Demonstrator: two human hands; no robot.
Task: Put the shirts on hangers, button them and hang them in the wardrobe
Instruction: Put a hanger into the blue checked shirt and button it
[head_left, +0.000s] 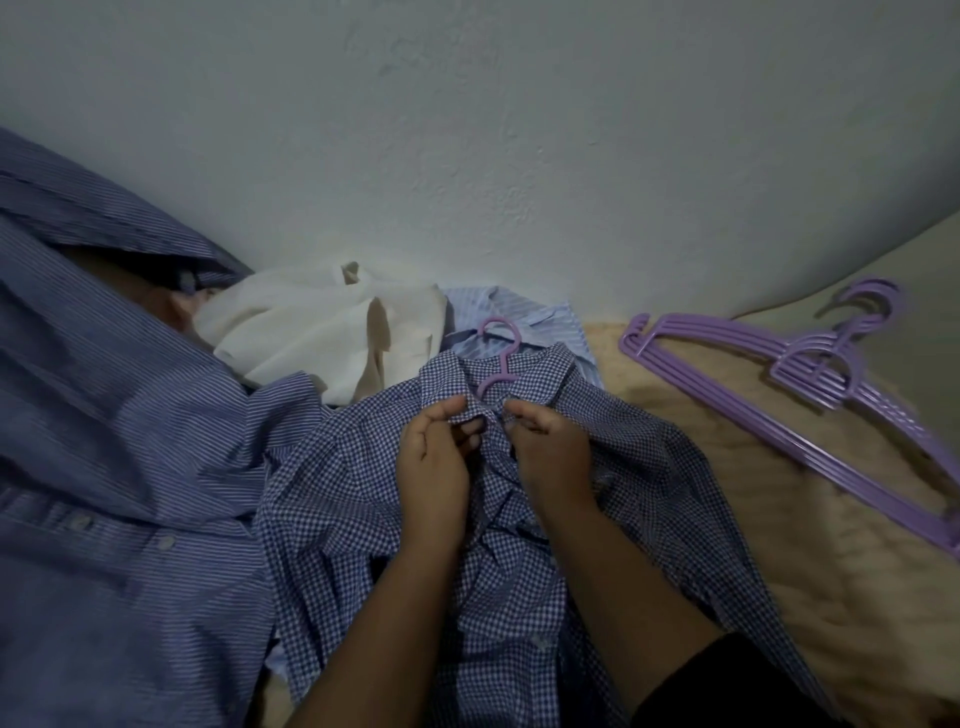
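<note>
Against pale wall, your left hand (434, 457) and right hand (550, 449) are pinching the checked shirt (649, 467) placket at frame centre, buttoning below the hanger (497, 358); next, likely the button below.

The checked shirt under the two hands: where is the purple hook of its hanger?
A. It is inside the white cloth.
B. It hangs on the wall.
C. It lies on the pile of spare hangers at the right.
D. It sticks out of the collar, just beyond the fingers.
D: the hook rises out of the collar of the checked shirt, just past the left hand and right hand pinching the cloth there.
</note>
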